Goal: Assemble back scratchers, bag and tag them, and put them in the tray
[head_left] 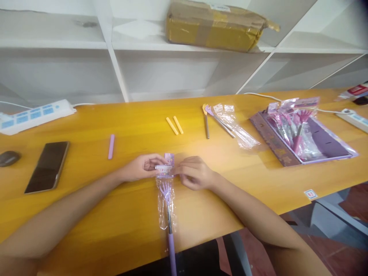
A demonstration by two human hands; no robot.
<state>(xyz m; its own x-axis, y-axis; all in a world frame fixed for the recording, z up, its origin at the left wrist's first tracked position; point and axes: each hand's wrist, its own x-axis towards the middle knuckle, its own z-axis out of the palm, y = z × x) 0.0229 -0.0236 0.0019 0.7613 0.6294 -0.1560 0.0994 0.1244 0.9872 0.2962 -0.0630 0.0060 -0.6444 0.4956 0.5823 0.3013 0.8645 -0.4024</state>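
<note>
A purple back scratcher point(169, 214) in a clear plastic bag point(161, 207) lies in front of me, its claw end up and its handle reaching past the table's near edge. My left hand point(143, 167) pinches the left side of the bag's printed header card point(163, 171). From the other side, my right hand point(196, 173) has its fingers closed at the card's right edge. Farther back lie a yellow-clawed scratcher point(206, 122), a purple-clawed scratcher point(220, 122), two yellow handle tubes point(174, 125) and a purple handle tube point(111, 147).
Empty plastic bags point(243, 134) lie beside a purple display box point(284, 149) of bagged pink scratchers. A phone point(47, 166), a mouse point(9, 158) and a power strip point(37, 117) are at left. A taped carton point(214, 27) sits on the shelf behind.
</note>
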